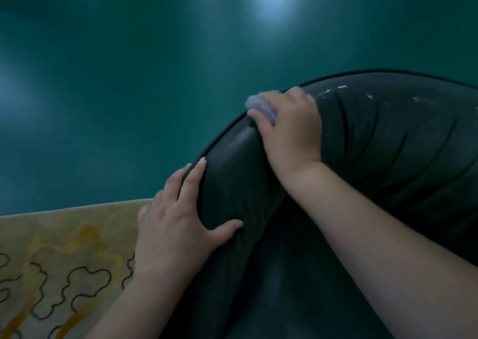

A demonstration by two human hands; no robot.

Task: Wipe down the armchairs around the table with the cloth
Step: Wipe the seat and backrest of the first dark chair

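Observation:
A dark green leather armchair fills the right and lower middle, its curved, piped top edge arching from lower left to upper right. My right hand grips a small pale cloth and presses it on the top edge of the backrest; only a bit of cloth shows past the fingers. My left hand rests flat against the chair's outer left side, fingers straight and thumb spread onto the leather. White scuff marks streak the leather to the right of the cloth.
A glossy dark teal floor lies beyond the chair, with a bright light reflection at the top. A cream rug with yellow and black wavy lines covers the lower left corner.

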